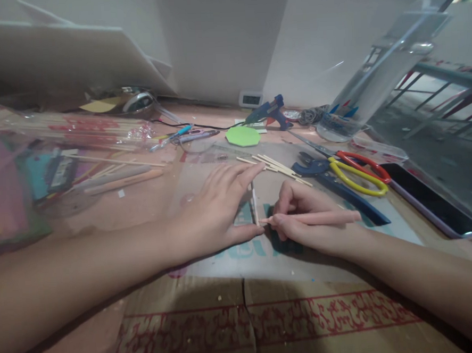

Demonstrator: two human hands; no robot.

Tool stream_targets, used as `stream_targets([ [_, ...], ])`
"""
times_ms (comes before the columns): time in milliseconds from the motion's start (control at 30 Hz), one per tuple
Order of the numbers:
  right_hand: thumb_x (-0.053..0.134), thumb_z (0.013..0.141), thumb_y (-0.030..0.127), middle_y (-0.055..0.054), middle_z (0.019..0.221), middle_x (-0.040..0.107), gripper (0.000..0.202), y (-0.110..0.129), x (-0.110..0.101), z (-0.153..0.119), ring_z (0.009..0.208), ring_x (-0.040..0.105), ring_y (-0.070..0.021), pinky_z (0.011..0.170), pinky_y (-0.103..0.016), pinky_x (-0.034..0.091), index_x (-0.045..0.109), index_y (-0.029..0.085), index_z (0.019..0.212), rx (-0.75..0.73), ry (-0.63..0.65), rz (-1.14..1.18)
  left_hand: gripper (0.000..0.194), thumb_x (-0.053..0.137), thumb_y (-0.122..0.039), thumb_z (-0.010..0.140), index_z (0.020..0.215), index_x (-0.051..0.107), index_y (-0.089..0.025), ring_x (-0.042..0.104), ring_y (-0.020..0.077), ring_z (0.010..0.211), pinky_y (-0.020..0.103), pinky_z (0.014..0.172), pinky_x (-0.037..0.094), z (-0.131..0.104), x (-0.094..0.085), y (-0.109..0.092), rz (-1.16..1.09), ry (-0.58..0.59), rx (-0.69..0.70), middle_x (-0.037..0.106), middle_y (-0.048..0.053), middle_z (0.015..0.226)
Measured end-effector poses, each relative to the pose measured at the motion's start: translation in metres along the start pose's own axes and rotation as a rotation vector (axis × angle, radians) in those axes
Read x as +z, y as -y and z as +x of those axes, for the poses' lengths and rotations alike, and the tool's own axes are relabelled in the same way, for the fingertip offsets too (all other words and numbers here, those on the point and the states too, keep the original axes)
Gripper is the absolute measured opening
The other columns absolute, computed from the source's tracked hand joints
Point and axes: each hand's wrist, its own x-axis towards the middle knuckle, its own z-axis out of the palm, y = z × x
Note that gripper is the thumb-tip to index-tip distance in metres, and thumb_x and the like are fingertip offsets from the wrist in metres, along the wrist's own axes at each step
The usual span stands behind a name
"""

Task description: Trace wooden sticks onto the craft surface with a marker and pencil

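My left hand lies over a translucent sheet and steadies a short thin wooden stick between thumb and fingertips. The stick points away from me, its near end by my thumb. In my right hand is a pale pink pen, gripped as for writing. The pen's tip is at the stick's near end; whether it touches is too small to tell. Just beyond my hands lies a loose group of cut wooden sticks.
To the right lie blue-handled pliers, scissors with red and yellow handles, and a phone. Behind are a green paper piece, a blue glue gun and a clear plastic container. Bagged sticks sit left.
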Motion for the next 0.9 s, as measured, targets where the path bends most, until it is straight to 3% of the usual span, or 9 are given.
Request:
stream_targets([
  [300,0.070,0.084,0.029,0.001,0.062,0.062,0.025,-0.0004,0.0012,-0.0004,0.055,0.056,-0.0134,0.048,-0.024,0.041,0.047,0.023,0.075,0.017,-0.008,0.017,0.087,0.072,-0.049,0.089,0.157,0.024,-0.024,0.039,0.0336,0.145,0.056,0.119,0.036,0.0003,-0.0003,-0.0006,-0.006,-0.008,0.005,0.042,0.018,0.155],
  [567,0.070,0.087,0.025,0.002,0.061,0.061,0.024,-0.0015,0.0014,-0.0004,0.053,0.055,-0.0124,0.046,-0.023,0.041,0.049,0.023,0.076,-0.007,0.008,0.051,0.089,0.074,-0.050,0.087,0.156,0.025,-0.021,0.038,0.0328,0.146,0.054,0.120,0.034,0.0000,-0.0009,0.0001,-0.008,-0.001,0.008,0.041,0.019,0.155],
  [733,0.060,0.101,0.030,0.000,0.079,0.069,0.008,-0.0065,0.0013,0.0031,0.071,0.067,-0.0128,0.065,-0.025,0.054,0.063,0.024,0.096,-0.116,-0.166,0.218,0.092,0.076,-0.044,0.084,0.156,0.023,-0.023,0.037,0.0353,0.145,0.058,0.121,0.031,-0.0002,-0.0031,-0.0036,0.015,-0.018,0.036,0.041,0.018,0.154],
  [900,0.070,0.093,0.025,0.001,0.088,0.069,0.011,-0.0033,-0.0011,0.0085,0.080,0.068,-0.0149,0.073,-0.028,0.055,0.059,0.025,0.094,-0.115,-0.158,0.209,0.091,0.074,-0.040,0.087,0.157,0.018,-0.021,0.035,0.0322,0.149,0.057,0.128,0.017,-0.0032,-0.0037,-0.0074,0.051,-0.063,0.133,0.041,0.018,0.155],
])
